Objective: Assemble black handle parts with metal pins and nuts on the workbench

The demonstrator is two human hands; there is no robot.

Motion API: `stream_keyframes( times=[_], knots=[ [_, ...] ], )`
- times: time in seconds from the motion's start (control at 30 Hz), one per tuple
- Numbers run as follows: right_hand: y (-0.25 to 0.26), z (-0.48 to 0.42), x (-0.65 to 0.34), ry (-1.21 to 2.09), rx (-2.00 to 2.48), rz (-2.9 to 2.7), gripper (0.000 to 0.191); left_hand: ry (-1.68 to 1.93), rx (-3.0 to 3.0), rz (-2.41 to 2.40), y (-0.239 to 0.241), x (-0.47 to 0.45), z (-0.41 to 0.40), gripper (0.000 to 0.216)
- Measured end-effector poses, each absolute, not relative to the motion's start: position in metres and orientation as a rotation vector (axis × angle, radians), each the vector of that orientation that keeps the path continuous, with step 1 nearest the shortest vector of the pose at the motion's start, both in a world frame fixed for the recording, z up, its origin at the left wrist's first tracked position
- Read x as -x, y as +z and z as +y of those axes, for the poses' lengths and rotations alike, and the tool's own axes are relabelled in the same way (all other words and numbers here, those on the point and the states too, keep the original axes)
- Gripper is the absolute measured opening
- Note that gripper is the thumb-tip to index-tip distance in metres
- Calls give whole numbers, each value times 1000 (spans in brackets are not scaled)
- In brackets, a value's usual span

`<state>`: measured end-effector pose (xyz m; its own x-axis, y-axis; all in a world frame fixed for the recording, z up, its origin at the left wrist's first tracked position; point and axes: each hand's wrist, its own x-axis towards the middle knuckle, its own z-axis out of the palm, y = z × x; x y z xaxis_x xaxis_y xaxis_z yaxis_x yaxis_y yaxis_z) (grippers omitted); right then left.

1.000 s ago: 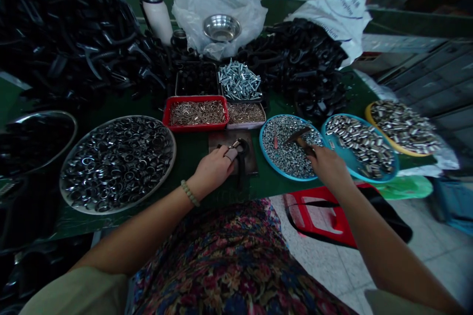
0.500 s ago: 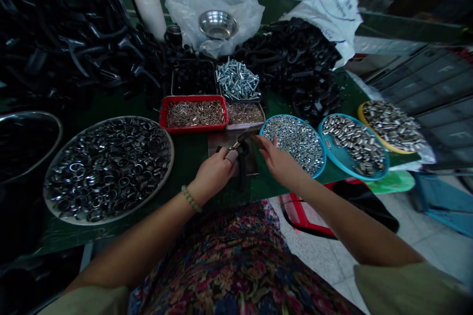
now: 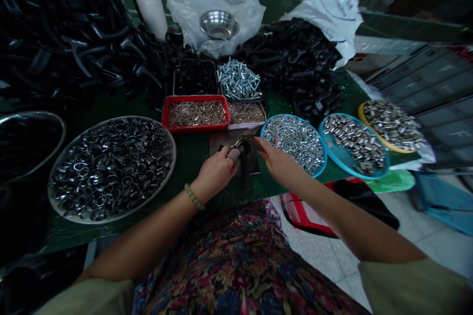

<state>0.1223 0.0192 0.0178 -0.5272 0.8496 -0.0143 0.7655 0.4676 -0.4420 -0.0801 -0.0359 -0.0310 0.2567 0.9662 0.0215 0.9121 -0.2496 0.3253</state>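
My left hand (image 3: 216, 172) is closed around a black part (image 3: 244, 160) that rests on a small metal plate (image 3: 218, 139) at the near edge of the green table. A pale wrap covers one fingertip and a bead bracelet sits on the wrist. My right hand (image 3: 279, 161) reaches in from the right with its fingers pinched together at the top of that black part. What the pinch holds is too small and dark to make out. Just right of this hand stands a blue dish (image 3: 291, 116) of small shiny nuts.
A large round tray (image 3: 173, 150) of dark rings lies at the left. A red tray (image 3: 195, 128) of thin pins and a pile of screws (image 3: 238, 81) sit behind. A second blue dish (image 3: 364, 177) and a yellow one (image 3: 397, 125) hold metal sleeves. Black parts (image 3: 299, 66) are heaped at the back.
My right hand left the blue dish of nuts, where it held a hammer-like tool, and came left to the black part. My left hand kept its grip.
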Motion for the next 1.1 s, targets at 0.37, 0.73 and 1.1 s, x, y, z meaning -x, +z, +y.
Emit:
stream_keyframes(
  times=[0.37,0.73,1.1],
  knots=[
    [6,-11,-124,704,1357,-2504,50,447,-2390,1858,4,92,99,26],
    [1,-3,-156,583,1484,-2050,46,261,-2385,1924,-1,69,146,30],
    [-9,-5,-163,582,1490,-1994,43,905,-1968,1540,-12,77,15,18]
  ],
)
